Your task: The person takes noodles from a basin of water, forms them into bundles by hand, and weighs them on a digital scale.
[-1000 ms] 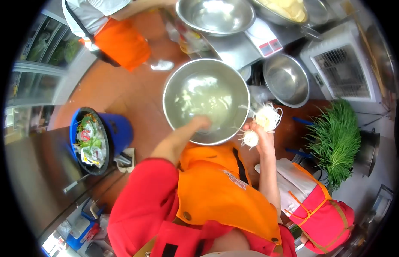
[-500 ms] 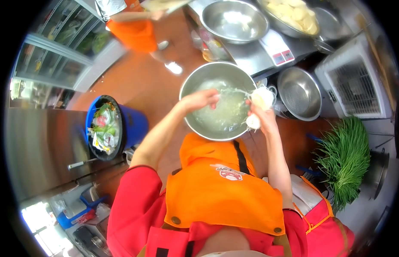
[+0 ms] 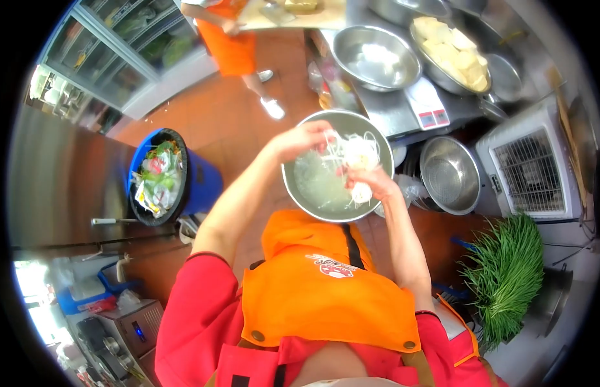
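Observation:
A large metal basin [image 3: 385, 138] of cloudy water lies in front of my apron. Above it, my right hand [image 3: 377, 183] is closed around a bundle of thin white noodles [image 3: 362, 153], whose strands spread above the fist and poke out below it. At the basin's far left side, my left hand [image 3: 305, 139] is curled with its fingertips pinching loose strands on the bundle's left edge. Pale shapes in the water below are too blurred to make out.
A blue bin [image 3: 204, 184] of scraps stands left. At the back right, a counter carries an empty metal bowl [image 3: 376, 58], a bowl of pale slices [image 3: 453, 55] and a scale [image 3: 427, 103]. A colander [image 3: 449, 174] and green stalks [image 3: 506, 277] are right. Another person [image 3: 232, 39] stands behind.
My right hand has brought the noodles from the basin's right rim to over the water. My left hand now meets the strands. The view has shifted slightly.

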A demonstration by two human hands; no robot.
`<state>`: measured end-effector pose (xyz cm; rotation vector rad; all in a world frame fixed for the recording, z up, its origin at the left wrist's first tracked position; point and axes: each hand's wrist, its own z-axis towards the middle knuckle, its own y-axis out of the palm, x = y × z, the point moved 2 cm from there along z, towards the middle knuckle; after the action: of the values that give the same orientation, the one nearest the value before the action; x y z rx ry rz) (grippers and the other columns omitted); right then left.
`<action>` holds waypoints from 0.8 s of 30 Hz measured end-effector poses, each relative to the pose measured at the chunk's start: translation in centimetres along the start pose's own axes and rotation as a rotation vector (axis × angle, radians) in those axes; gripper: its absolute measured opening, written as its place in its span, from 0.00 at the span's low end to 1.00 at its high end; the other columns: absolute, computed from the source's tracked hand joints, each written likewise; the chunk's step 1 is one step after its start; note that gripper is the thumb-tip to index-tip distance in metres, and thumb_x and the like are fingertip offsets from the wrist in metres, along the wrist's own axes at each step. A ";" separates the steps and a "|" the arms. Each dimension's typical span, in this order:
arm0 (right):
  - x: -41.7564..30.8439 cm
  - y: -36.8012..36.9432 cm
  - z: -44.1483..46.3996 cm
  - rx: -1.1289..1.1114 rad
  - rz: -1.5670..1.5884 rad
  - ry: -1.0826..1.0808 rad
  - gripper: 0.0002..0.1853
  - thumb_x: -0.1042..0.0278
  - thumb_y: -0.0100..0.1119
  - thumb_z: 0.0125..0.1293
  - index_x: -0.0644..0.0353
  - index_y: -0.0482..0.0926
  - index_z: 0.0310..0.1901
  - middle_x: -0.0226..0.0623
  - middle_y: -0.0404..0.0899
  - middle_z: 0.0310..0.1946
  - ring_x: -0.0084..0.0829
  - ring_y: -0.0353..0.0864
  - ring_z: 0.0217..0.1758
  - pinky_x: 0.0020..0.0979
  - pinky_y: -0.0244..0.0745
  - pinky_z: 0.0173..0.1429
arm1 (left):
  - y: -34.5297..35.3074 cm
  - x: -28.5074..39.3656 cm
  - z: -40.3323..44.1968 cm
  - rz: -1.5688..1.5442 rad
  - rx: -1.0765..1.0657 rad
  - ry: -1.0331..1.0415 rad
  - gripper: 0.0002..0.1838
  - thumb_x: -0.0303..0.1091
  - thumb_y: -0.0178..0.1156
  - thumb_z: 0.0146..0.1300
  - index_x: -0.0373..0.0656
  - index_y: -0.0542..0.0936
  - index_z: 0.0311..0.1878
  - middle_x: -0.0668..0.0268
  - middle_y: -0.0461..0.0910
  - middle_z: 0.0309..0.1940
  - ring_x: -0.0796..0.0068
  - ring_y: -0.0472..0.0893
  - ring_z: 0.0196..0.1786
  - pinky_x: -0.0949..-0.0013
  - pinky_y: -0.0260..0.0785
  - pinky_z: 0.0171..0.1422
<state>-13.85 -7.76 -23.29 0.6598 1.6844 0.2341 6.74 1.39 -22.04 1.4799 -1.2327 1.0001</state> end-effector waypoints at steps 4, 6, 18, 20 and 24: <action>0.2 -0.4 -1.6 0.104 0.038 -0.014 0.18 0.77 0.62 0.54 0.63 0.75 0.48 0.38 0.81 0.32 0.25 0.79 0.27 0.28 0.76 0.33 | -2.7 -2.5 -0.2 -0.209 0.066 -0.006 0.10 0.39 0.56 0.68 0.43 0.75 0.44 0.74 0.74 0.35 0.83 0.73 0.39 0.73 0.68 0.46; -1.2 -0.2 -2.2 0.168 -0.028 -0.011 0.16 0.77 0.62 0.54 0.63 0.76 0.46 0.36 0.80 0.31 0.24 0.78 0.27 0.27 0.76 0.33 | -3.0 -4.2 0.0 -0.282 0.064 -0.024 0.08 0.37 0.57 0.68 0.44 0.74 0.41 0.76 0.73 0.33 0.85 0.72 0.36 0.75 0.68 0.43; -8.4 2.0 -0.4 0.251 -0.494 0.141 0.14 0.72 0.61 0.52 0.68 0.78 0.41 0.33 0.79 0.26 0.23 0.78 0.27 0.24 0.72 0.31 | 2.6 -2.4 1.8 0.762 -0.067 0.279 0.42 0.31 0.62 0.52 0.41 0.57 0.71 0.47 0.64 0.66 0.55 0.62 0.70 0.63 0.54 0.73; -8.5 1.8 0.4 0.234 -0.441 0.125 0.14 0.74 0.61 0.52 0.67 0.79 0.42 0.33 0.79 0.26 0.23 0.78 0.26 0.24 0.73 0.30 | 4.5 1.1 1.4 0.373 -0.180 0.145 0.35 0.33 0.63 0.56 0.40 0.65 0.67 0.54 0.73 0.59 0.63 0.69 0.65 0.64 0.58 0.70; -9.9 2.1 1.0 0.238 -0.469 0.133 0.14 0.71 0.63 0.52 0.67 0.79 0.41 0.34 0.80 0.27 0.23 0.78 0.27 0.24 0.73 0.31 | 4.9 -0.3 3.6 -0.207 -0.268 0.247 0.23 0.36 0.60 0.62 0.40 0.73 0.60 0.64 0.79 0.49 0.76 0.73 0.56 0.69 0.63 0.63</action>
<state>-11.44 -11.65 -14.23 0.4094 1.9606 -0.2656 1.91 -2.36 -22.45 1.2072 -0.9729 0.8156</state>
